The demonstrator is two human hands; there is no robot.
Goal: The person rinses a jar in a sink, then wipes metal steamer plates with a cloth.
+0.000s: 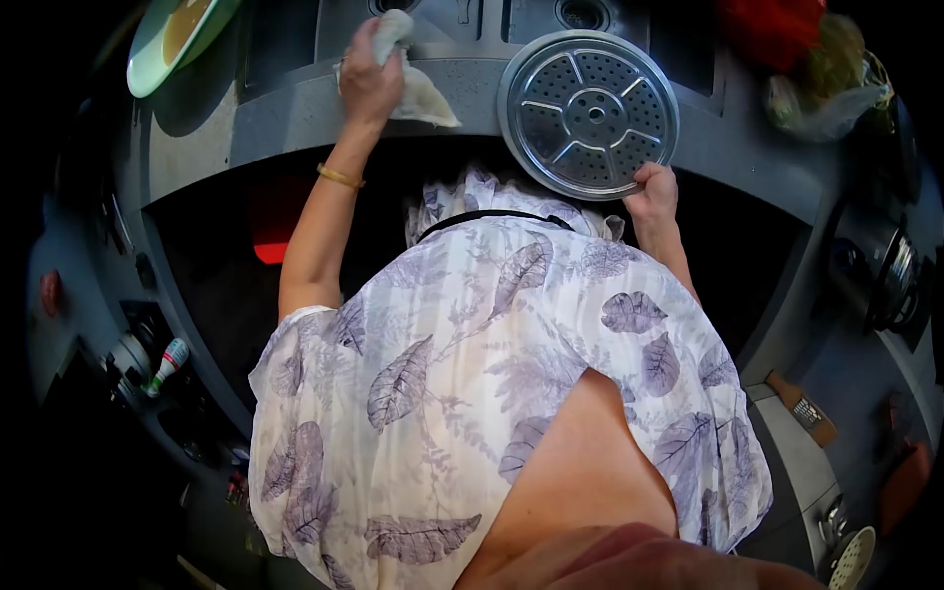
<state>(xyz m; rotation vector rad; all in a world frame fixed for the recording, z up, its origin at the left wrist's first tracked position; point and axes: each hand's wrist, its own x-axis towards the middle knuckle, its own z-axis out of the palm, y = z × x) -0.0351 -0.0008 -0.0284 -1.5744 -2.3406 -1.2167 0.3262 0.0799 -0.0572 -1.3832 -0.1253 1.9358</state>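
Observation:
My left hand [372, 84] is closed around a bunched whitish cloth [425, 100] near the front edge of the sink. Part of the cloth hangs down over the counter's rim. At the right, my right hand [653, 193] grips the lower right rim of a round metal steamer tray [595, 113]. Small holes and raised spokes mark the tray's face, which is turned up toward me. It is tilted over the counter edge, apart from the cloth.
Behind lies a grey sink counter [462, 74] with a drain [582, 14]. A pale green basin [147, 59] stands at the upper left. Plastic bags [826, 103] and a red bag [777, 29] sit at the upper right. A wooden-handled grater [801, 406] is at the right.

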